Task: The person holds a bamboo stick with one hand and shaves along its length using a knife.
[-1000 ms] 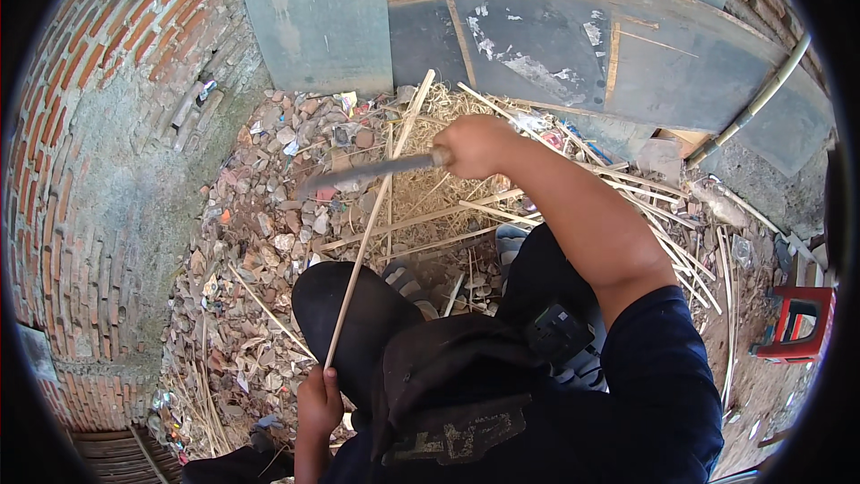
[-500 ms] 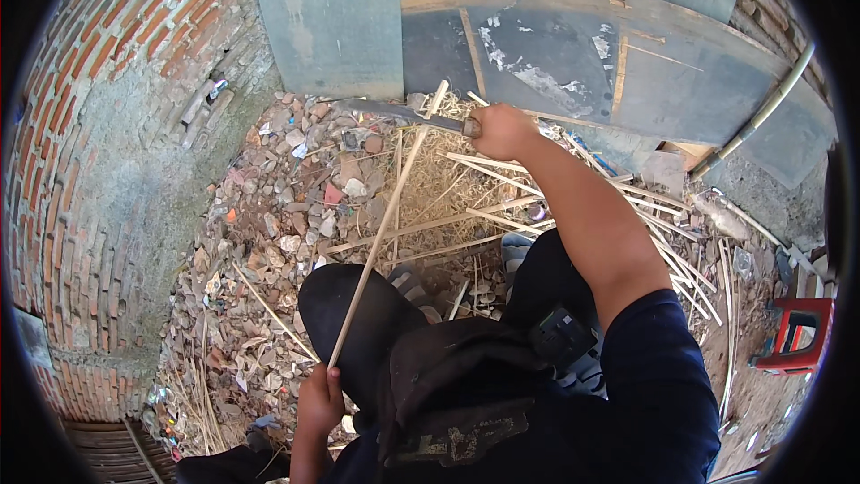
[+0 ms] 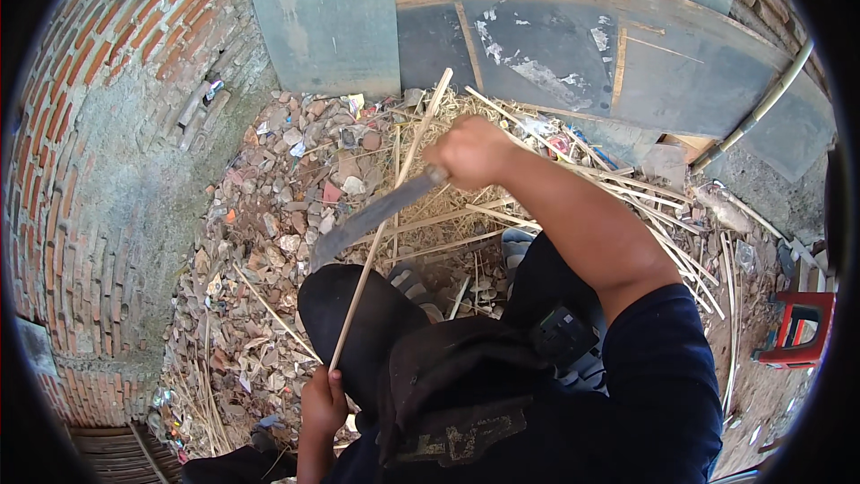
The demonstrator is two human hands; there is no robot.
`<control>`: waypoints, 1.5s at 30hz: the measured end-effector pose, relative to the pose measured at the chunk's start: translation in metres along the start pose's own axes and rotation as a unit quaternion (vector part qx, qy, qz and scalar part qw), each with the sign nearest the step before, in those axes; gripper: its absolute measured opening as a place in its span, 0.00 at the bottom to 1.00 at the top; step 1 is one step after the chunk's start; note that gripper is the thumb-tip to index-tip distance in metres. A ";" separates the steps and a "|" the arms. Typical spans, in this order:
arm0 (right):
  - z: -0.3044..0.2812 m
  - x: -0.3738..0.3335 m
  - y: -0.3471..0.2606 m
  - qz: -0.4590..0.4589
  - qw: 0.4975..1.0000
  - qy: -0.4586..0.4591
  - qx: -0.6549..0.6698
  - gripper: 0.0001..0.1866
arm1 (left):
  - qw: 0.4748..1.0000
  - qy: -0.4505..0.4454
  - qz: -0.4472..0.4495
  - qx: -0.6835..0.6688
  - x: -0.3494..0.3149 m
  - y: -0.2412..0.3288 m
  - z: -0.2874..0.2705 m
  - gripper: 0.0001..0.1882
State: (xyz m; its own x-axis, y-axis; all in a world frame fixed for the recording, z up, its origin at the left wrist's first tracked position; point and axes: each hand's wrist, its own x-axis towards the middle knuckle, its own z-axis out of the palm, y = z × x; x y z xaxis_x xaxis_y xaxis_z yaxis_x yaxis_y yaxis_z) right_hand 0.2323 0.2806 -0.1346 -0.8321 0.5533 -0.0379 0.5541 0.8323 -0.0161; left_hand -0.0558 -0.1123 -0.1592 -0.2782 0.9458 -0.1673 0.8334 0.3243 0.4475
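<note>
Along the left edge of the rubble ground (image 3: 260, 215), brick wall (image 3: 98, 215). Right of it, near the ground's lower edge, left hand (image 3: 322, 403) pinches the near end of a long pale strip (image 3: 356, 300), thumb on top; forearm comes up from the bottom of view, wrist low. Strip slants up-right across the left knee (image 3: 336, 305), far end near the ground's top edge, by the panels (image 3: 573, 45). Knife (image 3: 376, 213) crosses it mid-length, tip pointing at the knee; can't tell if blade touches strip. Main risk, my read: edge slides off the strip toward thigh, or down the strip toward the left hand, if pressure outruns the grip. Second: strip rolls or whips, since only one end is held; can't tell if the knee takes any load. Right hand (image 3: 472, 152) is wrapped round the knife's handle, knuckles up, elbow bent and out to the right, forearm slanting in over the shavings (image 3: 439, 202). Loose strips (image 3: 640, 186) spread beyond it, toward the ground's right edge, where a red stool (image 3: 788, 355) stands.
</note>
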 end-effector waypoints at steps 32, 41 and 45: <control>0.022 -0.035 0.069 0.376 0.918 0.068 0.110 0.14 | 1.000 0.013 0.018 0.020 0.008 -0.001 0.002 0.19; 0.008 -0.031 0.061 0.342 0.926 0.114 0.109 0.15 | 1.000 -0.002 0.006 -0.013 0.005 0.005 0.000 0.19; 0.003 -0.029 0.049 0.301 0.935 0.099 0.159 0.12 | 1.000 0.001 0.018 -0.014 0.006 0.001 0.001 0.20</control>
State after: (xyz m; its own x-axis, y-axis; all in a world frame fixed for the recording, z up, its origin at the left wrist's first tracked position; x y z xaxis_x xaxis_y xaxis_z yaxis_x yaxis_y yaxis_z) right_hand 0.2833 0.3051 -0.1368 -0.3380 0.9399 0.0487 0.8761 0.3331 -0.3485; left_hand -0.0561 -0.1058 -0.1608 -0.2486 0.9570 -0.1496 0.8294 0.2900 0.4774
